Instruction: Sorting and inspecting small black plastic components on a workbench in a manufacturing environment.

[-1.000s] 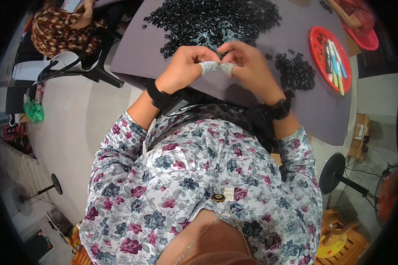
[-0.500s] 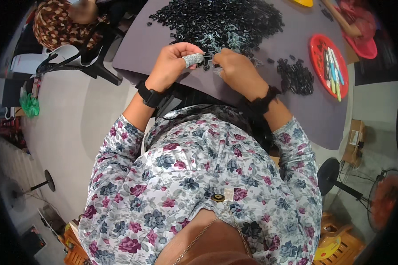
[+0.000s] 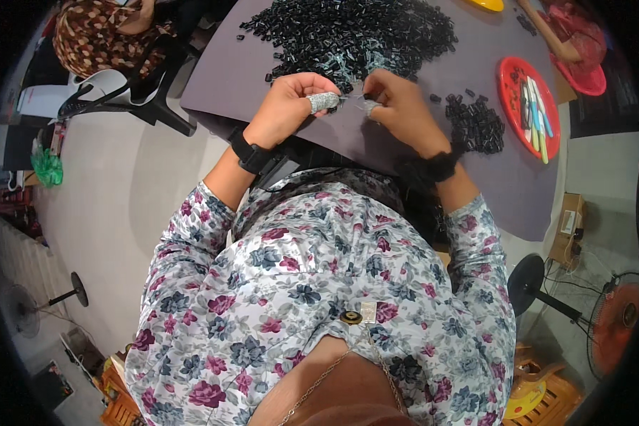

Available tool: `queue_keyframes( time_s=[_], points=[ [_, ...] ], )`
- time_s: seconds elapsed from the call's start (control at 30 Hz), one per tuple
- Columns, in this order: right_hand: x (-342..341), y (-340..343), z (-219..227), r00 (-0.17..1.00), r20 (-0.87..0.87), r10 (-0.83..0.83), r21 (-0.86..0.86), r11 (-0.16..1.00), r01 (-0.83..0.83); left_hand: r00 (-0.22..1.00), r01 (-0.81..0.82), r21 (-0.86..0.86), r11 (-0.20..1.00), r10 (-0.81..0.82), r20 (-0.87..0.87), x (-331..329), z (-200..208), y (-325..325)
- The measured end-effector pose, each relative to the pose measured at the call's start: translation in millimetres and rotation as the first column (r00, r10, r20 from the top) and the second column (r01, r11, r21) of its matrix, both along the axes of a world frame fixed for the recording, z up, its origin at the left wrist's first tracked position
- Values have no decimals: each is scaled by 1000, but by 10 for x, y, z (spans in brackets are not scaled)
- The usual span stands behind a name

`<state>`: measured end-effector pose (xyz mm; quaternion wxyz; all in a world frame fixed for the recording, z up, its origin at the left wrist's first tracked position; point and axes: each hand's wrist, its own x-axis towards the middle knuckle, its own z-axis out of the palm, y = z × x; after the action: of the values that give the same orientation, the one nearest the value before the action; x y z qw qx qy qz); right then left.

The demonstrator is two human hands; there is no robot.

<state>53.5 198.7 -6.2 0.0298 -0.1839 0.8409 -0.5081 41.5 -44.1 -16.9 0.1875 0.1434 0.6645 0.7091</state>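
Since the earlier frame, the person's right hand (image 3: 405, 113) has drawn off toward three o'clock and turned so its thumb side shows, while the left hand (image 3: 285, 106) has shifted slightly the same way. The left grip is pinched nearly closed, its wrapped thumb (image 3: 323, 103) pressing toward the forefinger on what looks like a small dark piece (image 3: 341, 99). The right grip is bent, thumb and finger near each other; I cannot tell whether they meet on the thin pale strand (image 3: 360, 96) seen between the hands.

By my reading, this piece is partway through being handled. Beyond it, at twelve o'clock, the large heap of black pieces (image 3: 348, 32) spreads over the table (image 3: 238, 82), with pale translucent scraps (image 3: 358, 62) at its near edge. A smaller black pile (image 3: 476, 124) sits apart at three o'clock. If one pile is finished and the other waiting, much seems left, but nothing shows which is which. Farther out at three o'clock, a red plate (image 3: 505, 82) holds slim-handled tools (image 3: 537, 113); between two and three, a co-worker's arm (image 3: 557, 46) reaches in.
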Motion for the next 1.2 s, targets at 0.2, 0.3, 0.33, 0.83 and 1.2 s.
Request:
queue_keyframes(
  time_s=[0.2,0.3,0.33,0.83,1.2],
  points=[
    [221,143,-27,956,289,46,-466,879,99,999,54,29,998,-54,-4,57,84,148],
    [272,150,-43,958,280,62,-531,841,101,998,57,-6,998,-57,-3,84,123,213],
    [280,135,-52,958,278,73,-546,833,95,998,58,-22,998,-58,0,92,136,229],
    [305,95,-116,960,273,61,-461,884,75,985,161,12,987,-160,-61,91,2,249],
    [378,117,-70,956,265,125,-365,931,-20,956,289,-35,957,-290,-45,53,44,206]
  ],
)
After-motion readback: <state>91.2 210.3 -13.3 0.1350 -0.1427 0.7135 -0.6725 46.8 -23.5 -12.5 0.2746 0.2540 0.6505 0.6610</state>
